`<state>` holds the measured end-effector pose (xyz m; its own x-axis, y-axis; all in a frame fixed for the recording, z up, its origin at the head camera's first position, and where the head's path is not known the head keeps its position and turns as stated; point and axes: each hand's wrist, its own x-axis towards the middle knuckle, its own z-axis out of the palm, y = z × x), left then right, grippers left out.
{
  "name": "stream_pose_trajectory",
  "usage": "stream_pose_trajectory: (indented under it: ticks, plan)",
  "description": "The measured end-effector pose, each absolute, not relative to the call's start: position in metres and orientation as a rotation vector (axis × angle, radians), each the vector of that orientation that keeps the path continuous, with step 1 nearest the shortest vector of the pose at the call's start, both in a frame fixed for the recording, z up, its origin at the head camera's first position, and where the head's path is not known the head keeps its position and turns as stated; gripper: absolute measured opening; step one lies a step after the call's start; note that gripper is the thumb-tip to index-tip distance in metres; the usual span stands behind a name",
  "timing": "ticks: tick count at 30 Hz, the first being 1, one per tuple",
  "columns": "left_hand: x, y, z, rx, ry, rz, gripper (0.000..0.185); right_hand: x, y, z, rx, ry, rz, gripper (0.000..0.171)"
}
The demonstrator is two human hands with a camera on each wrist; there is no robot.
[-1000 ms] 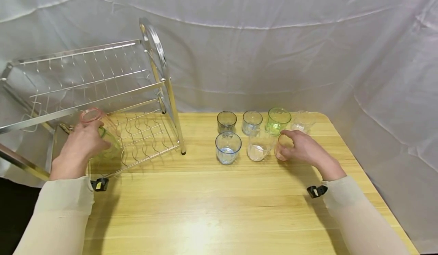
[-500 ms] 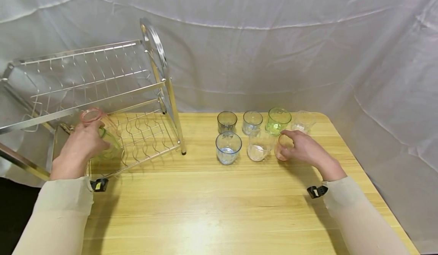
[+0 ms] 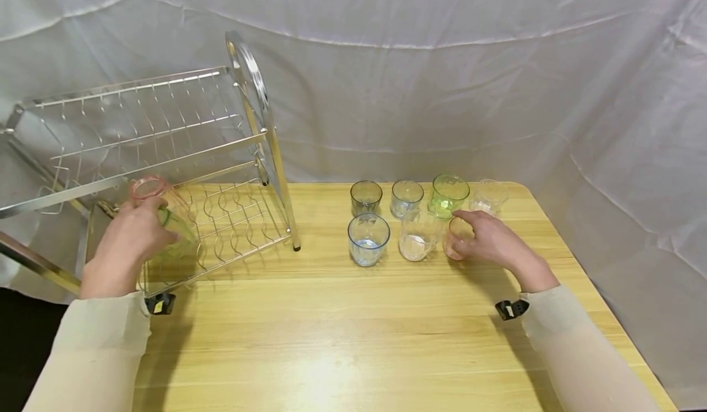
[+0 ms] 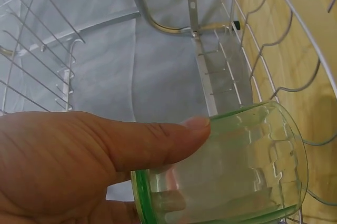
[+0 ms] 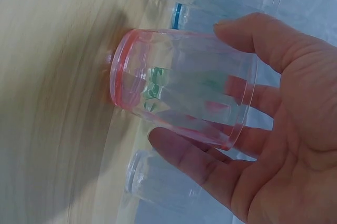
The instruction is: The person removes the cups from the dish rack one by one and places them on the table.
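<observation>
On the lower shelf of the dish rack [image 3: 232, 221] the left hand [image 3: 129, 237] grips a green glass [image 4: 221, 168] beside a pink one [image 3: 149, 186], while at the table's [image 3: 331, 338] far right corner the right hand [image 3: 488, 240] curls around a pink-tinted glass [image 5: 181, 89], six others unracked.

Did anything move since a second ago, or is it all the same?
Almost nothing moved. The left hand still grips the green glass at the dish rack, its arm sitting slightly lower. The right hand still holds the pink glass on the table. The other glasses stayed put.
</observation>
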<state>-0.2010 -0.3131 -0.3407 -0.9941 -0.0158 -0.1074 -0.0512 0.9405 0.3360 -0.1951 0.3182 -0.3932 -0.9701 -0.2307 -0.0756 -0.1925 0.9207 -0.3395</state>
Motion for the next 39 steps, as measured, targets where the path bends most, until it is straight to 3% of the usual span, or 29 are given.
stream_pose_trajectory:
  ticks: [15,25,32,39]
  plan:
    - [-0.178,-0.280,-0.322,-0.075,3.021,0.569,0.079,-0.187,0.311,-0.388,-0.262,3.142,-0.626,0.108]
    - [-0.144,-0.231,-0.306,0.055,3.111,0.691,0.077,-0.175,0.279,-0.392,-0.413,3.510,-1.069,0.076]
    - [-0.128,-0.196,-0.303,0.103,3.001,0.803,0.089,-0.163,0.241,-0.399,-0.662,3.584,-1.378,0.048]
    - [-0.123,-0.163,-0.314,0.255,2.891,1.062,0.078,-0.154,0.198,-0.401,-0.807,3.337,-1.644,0.037]
